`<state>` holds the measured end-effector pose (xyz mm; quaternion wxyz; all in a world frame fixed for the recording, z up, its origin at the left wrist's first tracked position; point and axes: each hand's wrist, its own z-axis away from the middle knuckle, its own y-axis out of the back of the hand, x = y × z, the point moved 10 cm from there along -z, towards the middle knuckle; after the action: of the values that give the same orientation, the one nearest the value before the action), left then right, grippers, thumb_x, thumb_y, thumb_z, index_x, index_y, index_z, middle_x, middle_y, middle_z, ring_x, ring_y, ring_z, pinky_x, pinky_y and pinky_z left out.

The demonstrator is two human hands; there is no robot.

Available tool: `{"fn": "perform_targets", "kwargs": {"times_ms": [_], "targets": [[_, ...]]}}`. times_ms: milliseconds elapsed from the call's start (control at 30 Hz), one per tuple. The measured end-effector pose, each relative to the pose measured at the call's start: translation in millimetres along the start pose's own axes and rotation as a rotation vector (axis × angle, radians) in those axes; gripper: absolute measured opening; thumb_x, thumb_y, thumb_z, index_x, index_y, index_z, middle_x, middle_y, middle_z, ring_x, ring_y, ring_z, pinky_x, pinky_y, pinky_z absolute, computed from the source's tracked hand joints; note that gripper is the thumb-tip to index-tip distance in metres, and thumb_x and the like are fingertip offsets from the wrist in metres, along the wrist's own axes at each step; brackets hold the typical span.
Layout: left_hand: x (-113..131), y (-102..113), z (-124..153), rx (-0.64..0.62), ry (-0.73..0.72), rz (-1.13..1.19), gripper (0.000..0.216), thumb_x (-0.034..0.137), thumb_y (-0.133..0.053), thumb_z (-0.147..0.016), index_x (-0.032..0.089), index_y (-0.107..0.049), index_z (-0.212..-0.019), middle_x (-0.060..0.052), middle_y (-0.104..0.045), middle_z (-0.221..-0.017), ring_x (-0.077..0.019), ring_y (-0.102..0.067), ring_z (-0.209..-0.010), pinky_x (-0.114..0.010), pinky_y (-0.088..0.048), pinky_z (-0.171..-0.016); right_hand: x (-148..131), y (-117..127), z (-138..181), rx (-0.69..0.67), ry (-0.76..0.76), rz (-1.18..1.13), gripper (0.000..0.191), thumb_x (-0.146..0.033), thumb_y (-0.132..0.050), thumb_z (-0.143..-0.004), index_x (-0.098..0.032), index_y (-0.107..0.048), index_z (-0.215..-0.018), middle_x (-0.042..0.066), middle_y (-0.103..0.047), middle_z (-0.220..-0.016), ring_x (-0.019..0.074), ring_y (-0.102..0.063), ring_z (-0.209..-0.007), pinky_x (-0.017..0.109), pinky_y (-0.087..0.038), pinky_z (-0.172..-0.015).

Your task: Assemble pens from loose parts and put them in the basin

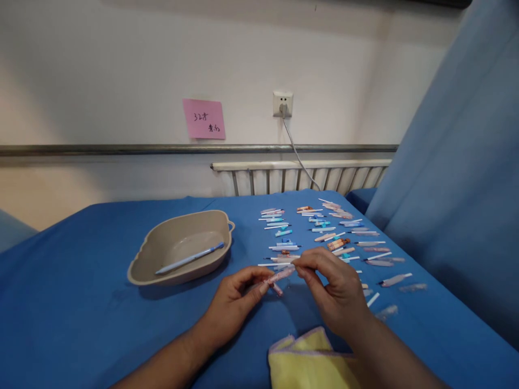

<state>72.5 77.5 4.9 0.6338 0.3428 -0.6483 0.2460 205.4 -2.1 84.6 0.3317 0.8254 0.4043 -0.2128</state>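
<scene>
- Pink paper, a note (204, 119) on the pale wall (121, 81), bears dark handwriting: "32" can be read at the start of the upper line, with a character after it; the shorter lower line is hard to make out.
- The left hand (239, 302) grasps a pink speckled barrel (280, 275) between thumb and fingers, holding it above the worktop (89, 313), which is covered in blue cloth.
- The right hand (334, 289) has its thumb and forefinger drawn close together at the barrel's far end; whether they grip that end or something small there, one cannot tell.
- Just below the barrel, near the left thumb, shows a short pink piece (278, 290); whether it is joined to the barrel is unclear.
- Beyond and to the right of the hands, pen parts (337, 244) lie in loose rows: white sticks, light-blue, pinkish and clear pieces, and some in brown. Any print on them is too small to read.
- On the left stands a tan basin (208, 224) with a small loop handle; a blue pen (189, 259) lies slantwise inside.
- Nearest the wearer, a yellow cloth (312, 370) with purple edging lies folded, partly behind the right forearm.
- On the wall, a socket (277, 97) holds a plug (283, 109), its grey cable (297, 154) running down behind the worktop.
- At the right hangs a blue curtain (458, 162).
</scene>
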Motion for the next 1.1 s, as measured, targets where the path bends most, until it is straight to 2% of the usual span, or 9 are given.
{"fn": "perform_targets", "kwargs": {"times_ms": [267,333,433,500,567,767,1100], "targets": [[3,4,-1,0.035,-0.002,-0.013,0.018,0.027,-0.061,-0.082,0.015,-0.065,-0.095,-0.006,-0.068,-0.085,-0.0187,-0.061,-0.083,-0.032,-0.046,-0.081,9,-3,-1,-0.018,-0.071,-0.004,0.015,-0.011,-0.053,-0.085,-0.022,-0.063,-0.09,0.002,-0.066,-0.086,0.0152,-0.062,-0.082,0.026,-0.046,-0.073],[7,10,1,0.099,-0.033,-0.039,0.015,0.026,-0.063,-0.081,0.017,-0.065,-0.092,-0.003,-0.065,-0.081,-0.0161,-0.058,-0.078,-0.027,-0.045,-0.075,21,-7,2,-0.019,-0.173,-0.045,0.011,-0.014,-0.056,-0.083,-0.022,-0.063,-0.086,0.001,-0.066,-0.082,0.0145,-0.062,-0.075,0.026,-0.046,-0.069],[19,19,8,0.208,-0.112,-0.069,0.009,0.024,-0.063,-0.081,0.019,-0.062,-0.088,0.0,-0.061,-0.081,-0.0131,-0.056,-0.075,-0.023,-0.044,-0.07,42,-19,11,-0.027,-0.386,-0.235,0.005,-0.018,-0.057,-0.082,-0.02,-0.06,-0.08,0.0,-0.065,-0.074,0.0137,-0.062,-0.066,0.025,-0.047,-0.062],[27,17,14,0.225,-0.154,-0.106,0.005,0.022,-0.059,-0.084,0.021,-0.06,-0.089,0.0,-0.061,-0.082,-0.0131,-0.057,-0.077,-0.024,-0.045,-0.072,49,-28,15,-0.035,-0.485,-0.376,0.004,-0.02,-0.057,-0.082,-0.02,-0.058,-0.079,-0.002,-0.063,-0.07,0.0131,-0.061,-0.064,0.024,-0.046,-0.06],[34,11,19,0.204,-0.197,-0.133,0.004,0.021,-0.056,-0.086,0.022,-0.059,-0.089,0.0,-0.061,-0.084,-0.0137,-0.058,-0.08,-0.025,-0.045,-0.075,48,-32,16,-0.029,-0.517,-0.466,0.004,-0.021,-0.058,-0.082,-0.019,-0.057,-0.079,-0.003,-0.06,-0.067,0.0121,-0.06,-0.062,0.024,-0.045,-0.06],[42,2,24,0.157,-0.28,-0.159,0.012,0.016,-0.05,-0.088,0.024,-0.058,-0.093,0.0,-0.061,-0.089,-0.0148,-0.058,-0.088,-0.027,-0.044,-0.08,32,-26,10,0.002,-0.421,-0.519,0.003,-0.017,-0.057,-0.082,-0.019,-0.057,-0.08,-0.002,-0.059,-0.068,0.0113,-0.057,-0.063,0.023,-0.044,-0.06],[34,3,21,0.146,-0.274,-0.192,0.013,0.015,-0.049,-0.089,0.024,-0.057,-0.094,-0.001,-0.06,-0.091,-0.0157,-0.057,-0.091,-0.029,-0.044,-0.083,3,-13,6,-0.006,-0.231,-0.364,0.009,-0.013,-0.057,-0.081,-0.02,-0.058,-0.076,0.0,-0.06,-0.072,0.0124,-0.057,-0.068,0.025,-0.046,-0.066]]}}
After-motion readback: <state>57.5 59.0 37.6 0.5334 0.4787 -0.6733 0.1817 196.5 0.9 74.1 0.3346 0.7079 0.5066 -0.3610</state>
